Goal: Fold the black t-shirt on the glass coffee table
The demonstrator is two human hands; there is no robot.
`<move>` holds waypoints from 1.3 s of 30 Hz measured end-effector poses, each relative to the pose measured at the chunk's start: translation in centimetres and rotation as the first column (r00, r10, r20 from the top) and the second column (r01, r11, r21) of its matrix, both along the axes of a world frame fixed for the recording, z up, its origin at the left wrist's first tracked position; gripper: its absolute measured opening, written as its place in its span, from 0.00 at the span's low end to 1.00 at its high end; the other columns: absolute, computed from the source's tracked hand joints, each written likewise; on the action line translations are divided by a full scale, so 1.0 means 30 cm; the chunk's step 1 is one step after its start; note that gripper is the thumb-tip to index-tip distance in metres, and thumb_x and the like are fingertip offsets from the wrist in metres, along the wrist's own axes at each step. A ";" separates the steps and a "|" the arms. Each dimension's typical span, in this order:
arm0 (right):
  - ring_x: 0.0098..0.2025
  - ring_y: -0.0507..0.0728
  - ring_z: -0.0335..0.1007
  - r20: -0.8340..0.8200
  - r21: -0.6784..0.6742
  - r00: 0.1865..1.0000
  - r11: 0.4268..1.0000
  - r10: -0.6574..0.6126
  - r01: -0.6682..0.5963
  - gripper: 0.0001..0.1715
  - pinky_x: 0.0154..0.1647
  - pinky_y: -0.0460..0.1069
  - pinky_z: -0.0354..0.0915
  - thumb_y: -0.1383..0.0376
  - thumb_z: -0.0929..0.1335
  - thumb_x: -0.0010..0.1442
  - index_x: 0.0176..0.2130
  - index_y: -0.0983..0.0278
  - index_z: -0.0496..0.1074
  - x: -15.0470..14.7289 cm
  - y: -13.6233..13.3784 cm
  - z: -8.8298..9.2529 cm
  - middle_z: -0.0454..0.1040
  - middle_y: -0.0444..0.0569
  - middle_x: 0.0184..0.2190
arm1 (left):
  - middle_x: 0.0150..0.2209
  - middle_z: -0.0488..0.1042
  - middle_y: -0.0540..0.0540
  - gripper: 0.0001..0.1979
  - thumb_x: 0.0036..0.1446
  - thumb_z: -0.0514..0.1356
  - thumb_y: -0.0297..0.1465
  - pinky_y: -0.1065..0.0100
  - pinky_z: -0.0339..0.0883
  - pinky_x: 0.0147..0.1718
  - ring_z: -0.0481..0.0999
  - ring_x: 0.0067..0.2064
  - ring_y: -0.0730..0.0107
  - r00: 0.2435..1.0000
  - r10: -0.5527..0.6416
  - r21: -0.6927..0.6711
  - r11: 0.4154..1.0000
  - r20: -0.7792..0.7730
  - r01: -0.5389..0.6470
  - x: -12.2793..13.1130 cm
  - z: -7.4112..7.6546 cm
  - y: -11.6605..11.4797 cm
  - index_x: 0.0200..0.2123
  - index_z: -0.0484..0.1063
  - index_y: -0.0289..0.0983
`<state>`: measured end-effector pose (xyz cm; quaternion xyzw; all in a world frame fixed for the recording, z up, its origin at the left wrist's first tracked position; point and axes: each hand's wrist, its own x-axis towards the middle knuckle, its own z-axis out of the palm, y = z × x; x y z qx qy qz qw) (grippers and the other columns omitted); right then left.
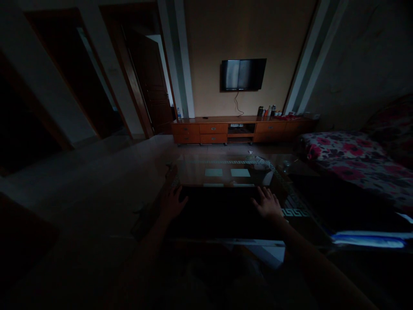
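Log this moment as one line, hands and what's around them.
left hand flat on glass coffee table, empty | right hand flat on same table, empty | floral sofa to the right | room dim

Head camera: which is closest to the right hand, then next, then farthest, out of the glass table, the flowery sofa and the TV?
1. Glass table: under the right hand.
2. Flowery sofa: to the right.
3. TV: on the far wall.
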<state>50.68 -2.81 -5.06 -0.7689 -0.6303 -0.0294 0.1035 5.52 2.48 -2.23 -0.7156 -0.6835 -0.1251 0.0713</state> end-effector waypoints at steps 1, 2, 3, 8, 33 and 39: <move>0.74 0.67 0.45 0.007 0.027 1.000 1.000 -0.002 0.002 0.43 0.72 0.61 0.44 0.47 0.55 0.70 0.73 0.68 0.52 0.000 -0.007 0.009 0.52 0.60 0.73 | 0.69 0.62 0.38 0.33 0.65 0.51 0.49 0.47 0.50 0.68 0.58 0.70 0.46 1.000 0.002 0.038 0.999 0.001 -0.002 0.004 0.013 -0.007 0.68 0.62 0.40; 0.72 0.68 0.50 0.012 0.045 1.000 0.999 0.000 0.000 0.40 0.70 0.61 0.47 0.50 0.55 0.70 0.72 0.69 0.55 -0.001 -0.016 0.022 0.56 0.61 0.71 | 0.68 0.64 0.37 0.31 0.66 0.50 0.47 0.48 0.50 0.69 0.60 0.69 0.47 1.000 -0.009 0.070 0.998 -0.003 0.010 0.008 0.028 -0.015 0.67 0.64 0.39; 0.69 0.68 0.55 0.019 0.052 1.000 0.999 0.005 -0.006 0.37 0.68 0.61 0.51 0.52 0.56 0.70 0.70 0.68 0.59 -0.003 -0.025 0.038 0.60 0.61 0.69 | 0.67 0.65 0.37 0.29 0.66 0.50 0.44 0.48 0.49 0.69 0.61 0.69 0.48 0.999 -0.036 0.089 0.995 -0.014 0.037 0.013 0.043 -0.024 0.65 0.66 0.38; 0.62 0.68 0.62 0.101 0.065 0.993 0.996 0.053 -0.060 0.30 0.67 0.63 0.52 0.58 0.56 0.70 0.65 0.66 0.66 -0.089 -0.081 0.115 0.67 0.60 0.62 | 0.69 0.63 0.37 0.29 0.66 0.52 0.44 0.49 0.43 0.72 0.57 0.71 0.50 0.970 -0.232 0.071 0.969 -0.072 0.237 0.077 0.075 -0.100 0.64 0.68 0.38; 0.77 0.65 0.33 0.074 -0.073 0.989 0.989 0.131 -0.126 0.40 0.74 0.62 0.44 0.46 0.56 0.71 0.75 0.56 0.47 0.036 -0.191 -0.046 0.39 0.53 0.77 | 0.75 0.49 0.40 0.38 0.66 0.49 0.51 0.49 0.48 0.70 0.49 0.75 0.47 0.986 -0.164 -0.106 0.982 -0.034 0.159 -0.048 -0.049 -0.243 0.73 0.53 0.38; 0.77 0.66 0.33 0.088 -0.100 0.991 0.990 0.104 -0.095 0.43 0.74 0.61 0.43 0.47 0.55 0.71 0.75 0.63 0.45 0.015 -0.202 -0.032 0.39 0.57 0.76 | 0.75 0.45 0.37 0.40 0.65 0.50 0.52 0.44 0.43 0.70 0.45 0.75 0.45 0.989 -0.139 -0.103 0.985 -0.040 0.135 -0.047 -0.059 -0.244 0.74 0.51 0.37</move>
